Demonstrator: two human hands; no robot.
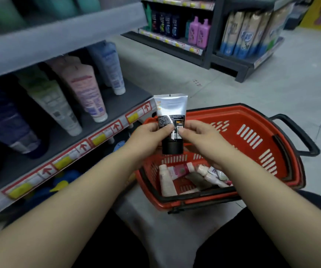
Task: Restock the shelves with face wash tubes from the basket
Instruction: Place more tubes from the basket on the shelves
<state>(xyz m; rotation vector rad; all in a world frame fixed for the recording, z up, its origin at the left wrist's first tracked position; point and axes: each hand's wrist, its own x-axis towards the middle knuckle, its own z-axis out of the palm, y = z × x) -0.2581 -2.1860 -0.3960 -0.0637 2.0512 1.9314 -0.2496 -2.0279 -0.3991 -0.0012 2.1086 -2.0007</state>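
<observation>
Two bare forearms reach in from the bottom corners and meet at the middle, above dark-trousered knees. The left hand and the right hand face each other, knuckles outward, and together hold a silver-and-black tube. Each hand pinches the tube's black lower half between a thumb laid on the printed face and fingers curled behind it; the thumb tips sit close together, not quite touching. The tube stands nearly upright, black cap down and flat crimped end up. It hangs in the air over the basket's left rim, just beside the front right corner of the shelf and touching neither. The red basket sits on the grey floor under the right wrist, its black handle folded down over the right edge. Several pale and pink tubes lie jumbled flat on its bottom toward the near edge, partly hidden by the right forearm. On the shelf at the left, tubes lean cap-down in rows back from the front edge: a blue-white one nearest the right end, then a pink one, a green-white one and a dark purple one, all blurred. A price strip with red arrows and yellow tags runs along the shelf's front edge. Across the aisle stands another rack with pink bottles.
</observation>
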